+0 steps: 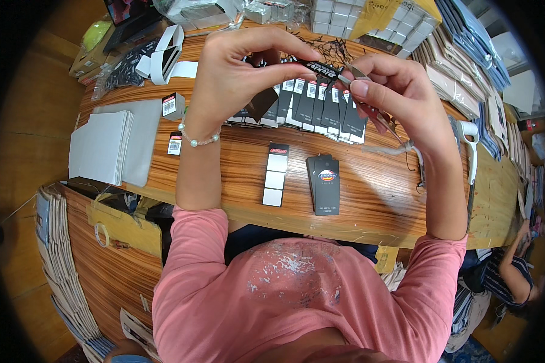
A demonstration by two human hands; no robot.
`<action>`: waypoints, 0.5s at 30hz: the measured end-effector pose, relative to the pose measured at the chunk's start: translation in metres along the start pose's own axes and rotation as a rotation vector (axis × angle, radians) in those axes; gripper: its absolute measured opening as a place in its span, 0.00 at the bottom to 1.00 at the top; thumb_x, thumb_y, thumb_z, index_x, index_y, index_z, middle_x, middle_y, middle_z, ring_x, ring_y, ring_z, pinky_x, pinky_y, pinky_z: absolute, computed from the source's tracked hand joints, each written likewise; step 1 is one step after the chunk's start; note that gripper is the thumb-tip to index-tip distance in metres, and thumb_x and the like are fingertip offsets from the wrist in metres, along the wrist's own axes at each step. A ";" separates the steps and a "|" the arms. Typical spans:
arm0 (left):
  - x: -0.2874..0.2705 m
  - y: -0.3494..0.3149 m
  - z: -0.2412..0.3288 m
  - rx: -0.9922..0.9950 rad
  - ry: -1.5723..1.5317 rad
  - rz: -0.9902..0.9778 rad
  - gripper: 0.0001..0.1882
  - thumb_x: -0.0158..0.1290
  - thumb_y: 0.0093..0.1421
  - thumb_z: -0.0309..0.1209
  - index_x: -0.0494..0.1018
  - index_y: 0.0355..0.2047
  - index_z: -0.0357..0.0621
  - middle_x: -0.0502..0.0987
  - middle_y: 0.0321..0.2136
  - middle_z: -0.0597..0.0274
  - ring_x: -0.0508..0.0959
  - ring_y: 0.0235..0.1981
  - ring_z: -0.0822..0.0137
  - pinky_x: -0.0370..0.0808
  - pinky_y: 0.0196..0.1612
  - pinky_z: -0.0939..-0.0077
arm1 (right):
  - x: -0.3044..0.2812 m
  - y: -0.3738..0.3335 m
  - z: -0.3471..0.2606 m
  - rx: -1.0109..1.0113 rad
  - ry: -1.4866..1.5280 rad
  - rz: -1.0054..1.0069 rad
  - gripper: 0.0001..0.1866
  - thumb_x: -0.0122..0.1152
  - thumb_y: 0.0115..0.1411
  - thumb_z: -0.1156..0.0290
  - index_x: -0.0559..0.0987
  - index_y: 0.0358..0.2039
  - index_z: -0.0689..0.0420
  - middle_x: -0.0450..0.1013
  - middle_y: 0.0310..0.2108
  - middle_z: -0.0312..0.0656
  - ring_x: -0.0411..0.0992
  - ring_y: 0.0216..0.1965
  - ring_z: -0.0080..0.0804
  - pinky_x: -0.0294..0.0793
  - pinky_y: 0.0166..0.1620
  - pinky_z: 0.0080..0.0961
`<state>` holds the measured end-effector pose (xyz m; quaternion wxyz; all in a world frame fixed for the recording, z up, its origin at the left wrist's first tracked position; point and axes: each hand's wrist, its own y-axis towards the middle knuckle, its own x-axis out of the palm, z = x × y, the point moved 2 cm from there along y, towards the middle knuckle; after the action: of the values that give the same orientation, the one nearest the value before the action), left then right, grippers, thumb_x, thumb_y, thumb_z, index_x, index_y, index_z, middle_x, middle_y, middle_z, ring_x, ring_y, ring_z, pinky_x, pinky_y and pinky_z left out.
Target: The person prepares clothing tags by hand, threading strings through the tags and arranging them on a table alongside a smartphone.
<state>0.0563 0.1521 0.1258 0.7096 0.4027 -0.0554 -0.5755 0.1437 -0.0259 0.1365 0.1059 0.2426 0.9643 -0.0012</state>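
Raised over the table, my left hand (233,75) pinches a small black tag strip (324,70) with white lettering between thumb and fingertips. A dark card-like piece (263,104) hangs below that hand. My right hand (396,91) is closed at the strip's other end, around a small tool (376,115) with metal and dark red parts; its exact kind is partly hidden by the fingers. Under both hands lies a fanned row of dark hang tags (309,109) with white stickers. Nearer to me rest a tag with white panels (275,175) and a short stack of dark grey tags (326,187).
Black strings (327,47) lie tangled behind the tags. A white-handled tool (469,142) is at the right. Folded garments (460,72) are piled at the back right. White papers (100,147) and a small sticker box (173,106) stand left. Another person (511,272) sits at right.
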 end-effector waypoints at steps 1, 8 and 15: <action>0.000 0.000 0.000 -0.002 0.000 0.001 0.10 0.58 0.41 0.15 0.75 0.27 0.33 0.77 0.27 0.57 0.76 0.28 0.72 0.72 0.31 0.85 | 0.000 0.000 -0.001 0.002 -0.028 0.004 0.10 0.55 0.53 0.67 0.75 0.29 0.62 0.65 0.14 0.29 0.58 0.13 0.10 0.55 0.15 0.09; 0.000 0.003 0.002 -0.024 0.073 -0.032 0.08 0.57 0.41 0.16 0.75 0.26 0.33 0.77 0.26 0.58 0.76 0.27 0.73 0.71 0.30 0.86 | -0.001 -0.004 -0.002 -0.041 -0.173 0.067 0.10 0.55 0.53 0.66 0.76 0.30 0.61 0.64 0.13 0.28 0.58 0.12 0.10 0.54 0.14 0.10; 0.001 0.001 -0.004 -0.020 -0.013 -0.020 0.08 0.58 0.42 0.18 0.76 0.26 0.35 0.77 0.25 0.61 0.73 0.25 0.76 0.69 0.28 0.87 | -0.002 -0.003 -0.002 0.016 -0.099 0.039 0.12 0.55 0.53 0.66 0.76 0.33 0.61 0.65 0.14 0.29 0.58 0.12 0.11 0.55 0.14 0.10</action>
<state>0.0593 0.1528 0.1235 0.7076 0.3925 -0.0502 -0.5855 0.1435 -0.0292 0.1387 0.1515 0.2621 0.9529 -0.0191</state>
